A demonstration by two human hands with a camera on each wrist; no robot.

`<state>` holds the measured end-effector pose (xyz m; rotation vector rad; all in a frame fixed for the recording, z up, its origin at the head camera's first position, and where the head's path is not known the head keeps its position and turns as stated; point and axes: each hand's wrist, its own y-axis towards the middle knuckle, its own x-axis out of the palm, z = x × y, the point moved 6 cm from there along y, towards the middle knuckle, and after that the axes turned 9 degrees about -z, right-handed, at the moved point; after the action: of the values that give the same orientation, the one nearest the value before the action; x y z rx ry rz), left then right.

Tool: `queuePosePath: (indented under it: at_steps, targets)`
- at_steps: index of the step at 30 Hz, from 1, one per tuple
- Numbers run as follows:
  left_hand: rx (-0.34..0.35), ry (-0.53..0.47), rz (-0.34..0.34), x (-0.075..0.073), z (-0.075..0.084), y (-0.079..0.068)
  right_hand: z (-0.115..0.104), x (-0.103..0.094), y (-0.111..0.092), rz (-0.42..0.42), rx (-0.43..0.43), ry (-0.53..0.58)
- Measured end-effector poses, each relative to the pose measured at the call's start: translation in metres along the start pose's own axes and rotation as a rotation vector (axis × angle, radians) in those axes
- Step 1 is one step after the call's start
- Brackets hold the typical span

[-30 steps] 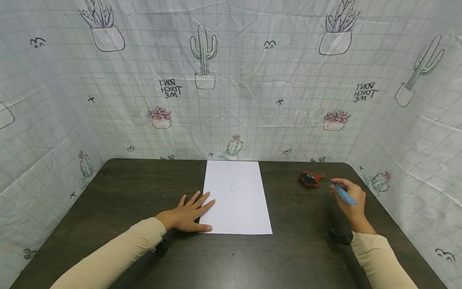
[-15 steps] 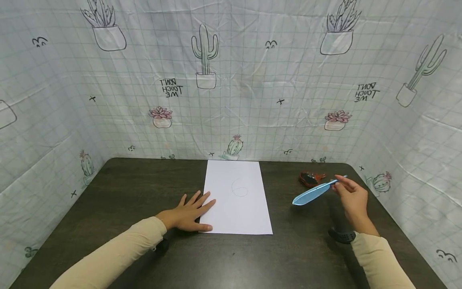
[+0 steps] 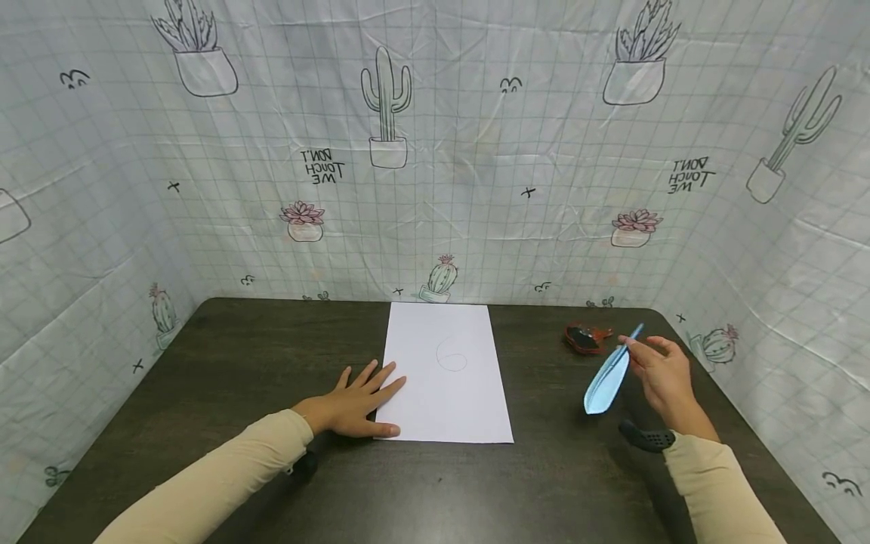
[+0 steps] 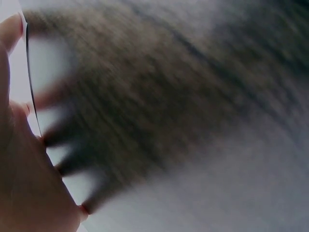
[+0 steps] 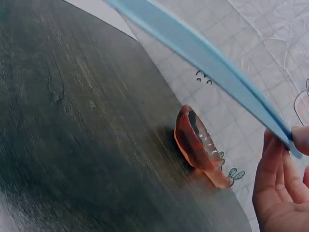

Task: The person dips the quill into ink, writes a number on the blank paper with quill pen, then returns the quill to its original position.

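Observation:
My left hand (image 3: 355, 406) lies flat with fingers spread on the left edge of a white sheet of paper (image 3: 442, 408). A faint thin outline like a 6 (image 3: 451, 357) is drawn on the sheet. To the right, my right hand (image 3: 664, 378) pinches a light blue feather-shaped pen (image 3: 607, 383) near its thin end, between thumb and fingertips. Its broad end points down and to the left, above the table. In the right wrist view, the blue feather-shaped pen (image 5: 203, 60) slants across the top from the pinching fingertips (image 5: 273, 145).
Beyond the pen sits a translucent orange-red dish (image 3: 586, 338) with a dark inside and a short stub, on the dark wooden table (image 3: 530, 491). A white cloth (image 3: 476, 151) printed with cacti encloses the back and sides.
The blue feather-shaped pen has turned in my right hand: its broad end swung from over the hand out to the left, then down toward me. My left hand stays on the paper.

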<state>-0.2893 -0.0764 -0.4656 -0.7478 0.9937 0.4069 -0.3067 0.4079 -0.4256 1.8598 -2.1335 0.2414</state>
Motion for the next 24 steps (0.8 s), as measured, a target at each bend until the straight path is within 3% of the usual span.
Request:
queuePosePath:
  at_steps: [3,8,11,15,19,24]
  targets:
    - [-0.001,0.005,-0.004,0.000,0.000,0.000,0.000,-0.002,0.002,-0.015,0.073,-0.080]
    - [0.006,0.004,-0.008,-0.001,0.001,-0.001,0.000,-0.013,0.008,-0.016,0.119,-0.266]
    - [0.009,-0.003,-0.006,-0.002,0.001,-0.001,0.000,-0.020,0.015,0.008,0.154,-0.449]
    - [0.007,-0.006,-0.007,-0.001,0.001,-0.001,-0.003,-0.026,0.025,0.030,0.185,-0.777]
    - [0.000,0.008,-0.006,-0.001,0.000,0.000,-0.005,-0.028,0.033,0.026,0.181,-1.017]
    - [-0.001,0.007,-0.003,-0.002,0.000,0.000,-0.008,-0.030,0.042,0.082,0.051,-1.234]
